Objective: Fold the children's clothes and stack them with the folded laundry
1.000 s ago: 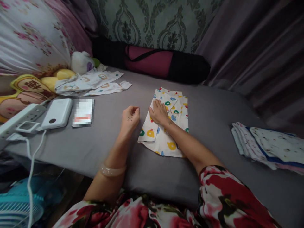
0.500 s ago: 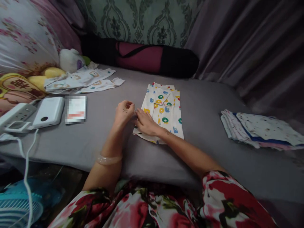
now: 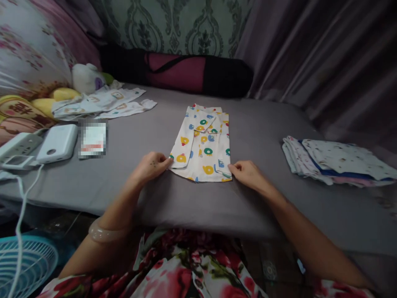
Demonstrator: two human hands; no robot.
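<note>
A small white garment [image 3: 203, 142] printed with coloured rings lies folded lengthwise on the grey bed sheet [image 3: 257, 124]. My left hand [image 3: 151, 164] pinches its near left corner. My right hand [image 3: 246, 174] pinches its near right corner. Both hands rest low on the sheet at the garment's near hem, fingers curled on the cloth.
A stack of folded clothes [image 3: 336, 161] lies at the right. More small garments [image 3: 99, 103] lie at the back left beside soft toys [image 3: 85, 78]. A white power bank [image 3: 57, 142], a power strip [image 3: 18, 145] and a fan [image 3: 26, 260] are at the left. A black and maroon bag [image 3: 186, 74] lies along the wall.
My right hand left the top of the garment and moved to its near right corner. My left hand came down to the near left corner and took hold of it.
</note>
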